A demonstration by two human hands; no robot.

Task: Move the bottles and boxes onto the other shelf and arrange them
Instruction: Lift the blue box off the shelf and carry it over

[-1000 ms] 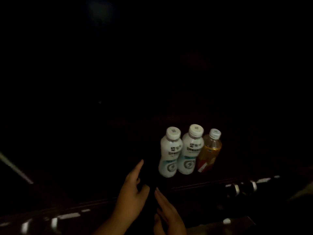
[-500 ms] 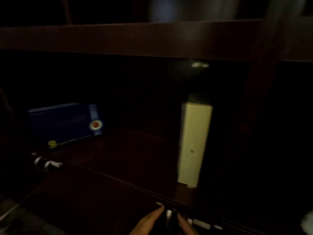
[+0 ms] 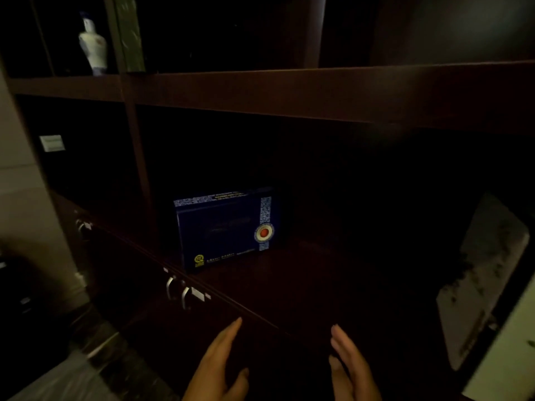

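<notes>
The dark shelf [image 3: 304, 285] lies open from its front edge inward; only the blue box [image 3: 225, 230] stands at ten o'clock, against the upright divider [image 3: 142, 169], with a pale speckled box [image 3: 486, 285] at three o'clock

Very dim, grainy view, deep shadow in the shelving, blurred bowed edges.
</notes>
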